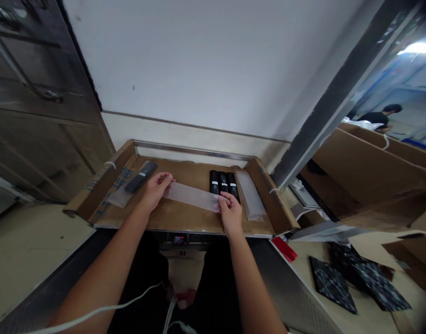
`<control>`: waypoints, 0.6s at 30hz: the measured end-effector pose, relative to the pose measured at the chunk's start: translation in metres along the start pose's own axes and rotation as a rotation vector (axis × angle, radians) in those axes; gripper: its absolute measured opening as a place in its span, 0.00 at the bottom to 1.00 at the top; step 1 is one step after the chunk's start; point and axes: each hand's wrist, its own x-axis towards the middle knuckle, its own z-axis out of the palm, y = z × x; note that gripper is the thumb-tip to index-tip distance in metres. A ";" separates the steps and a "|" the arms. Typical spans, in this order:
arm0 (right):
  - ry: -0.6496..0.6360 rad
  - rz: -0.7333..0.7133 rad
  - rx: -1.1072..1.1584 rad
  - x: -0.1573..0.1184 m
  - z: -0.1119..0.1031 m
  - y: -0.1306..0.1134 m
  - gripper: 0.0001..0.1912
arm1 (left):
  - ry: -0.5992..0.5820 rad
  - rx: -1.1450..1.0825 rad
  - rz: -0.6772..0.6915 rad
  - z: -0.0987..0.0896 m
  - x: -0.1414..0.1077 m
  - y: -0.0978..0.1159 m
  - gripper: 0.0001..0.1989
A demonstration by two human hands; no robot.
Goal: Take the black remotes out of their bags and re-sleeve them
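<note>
A long, clear plastic bag (192, 195) is stretched between my two hands above the cardboard-lined table (185, 220). My left hand (157, 189) pinches its left end, and my right hand (231, 211) pinches the right end. Just beyond my right hand lie three black cylinder-like items with white labels (223, 182), side by side. To their right is a stack of flat clear bags (250, 197). Left of my left hand, a black item (141, 177) lies in or on clear plastic wrapping (120, 197).
Cardboard side walls (101, 178) edge the table, with a white wall (199, 69) behind. A metal door (35, 93) stands at left. Large cardboard boxes (372, 176) and dark patterned packets (333, 283) are at right. A person (376, 118) is farther back. A white cable (104, 308) crosses my lap.
</note>
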 end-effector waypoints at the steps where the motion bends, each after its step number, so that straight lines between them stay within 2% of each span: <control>1: 0.005 -0.003 -0.004 0.000 0.000 0.001 0.22 | 0.017 0.024 0.006 0.000 0.000 -0.001 0.22; 5: 0.015 -0.032 -0.023 0.001 -0.001 0.002 0.21 | 0.135 0.056 0.058 0.000 0.001 -0.004 0.21; 12: 0.044 -0.061 -0.026 0.001 -0.002 0.004 0.21 | 0.124 0.214 0.079 0.006 -0.002 0.002 0.19; 16: 0.034 -0.065 -0.044 0.001 -0.003 0.005 0.21 | 0.196 0.109 0.057 0.004 -0.001 0.001 0.20; 18: 0.042 -0.061 -0.045 0.000 -0.002 0.003 0.22 | 0.160 0.059 0.007 0.004 -0.001 0.001 0.22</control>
